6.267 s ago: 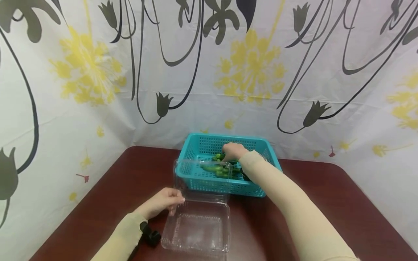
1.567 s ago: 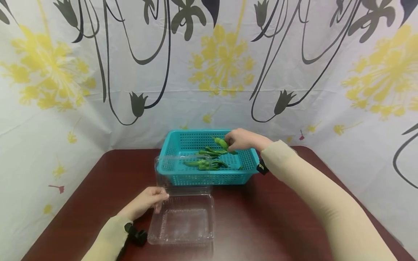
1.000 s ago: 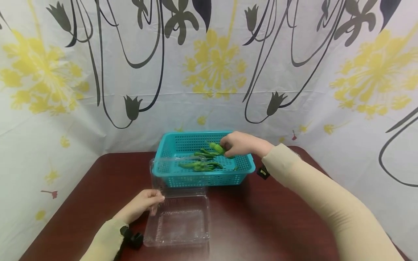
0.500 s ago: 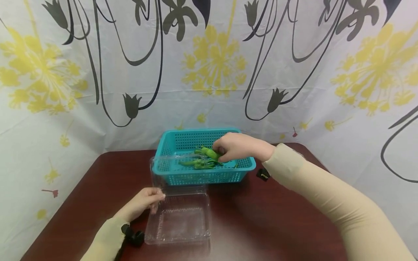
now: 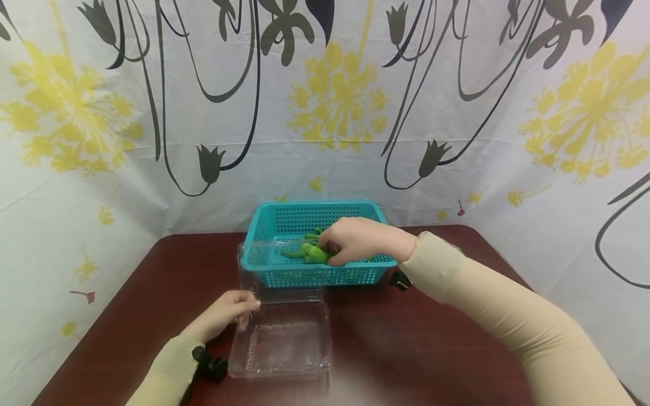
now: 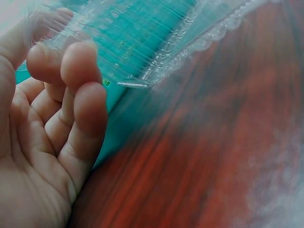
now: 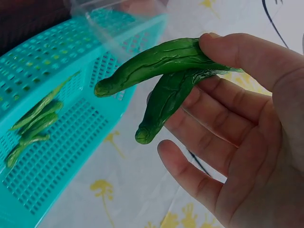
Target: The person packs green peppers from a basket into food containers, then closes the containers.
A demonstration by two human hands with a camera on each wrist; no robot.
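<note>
My right hand (image 5: 358, 242) pinches green peppers (image 5: 313, 254) above the front part of the turquoise basket (image 5: 350, 276). Two of them show in the right wrist view: a long curved pepper (image 7: 152, 64) and a darker pepper (image 7: 164, 104), both between thumb and fingers with their stem ends sticking out. My left hand (image 5: 225, 313) holds the left edge of an open clear plastic clamshell box (image 5: 284, 345), near its hinge. In the left wrist view the fingers curl beside the clear plastic (image 6: 156, 71), and the thumb is partly behind it.
More green peppers (image 7: 38, 118) lie on the basket floor. The box's raised clear lid (image 5: 251, 285) overlaps the basket's front left in the head view. Beneath is a dark red wooden table (image 5: 406, 349), with a patterned white sheet (image 5: 325, 175) behind it.
Holding the peppers, my right hand has come from the back right of the basket toward its front and left. My left hand keeps its grip on the box edge.
</note>
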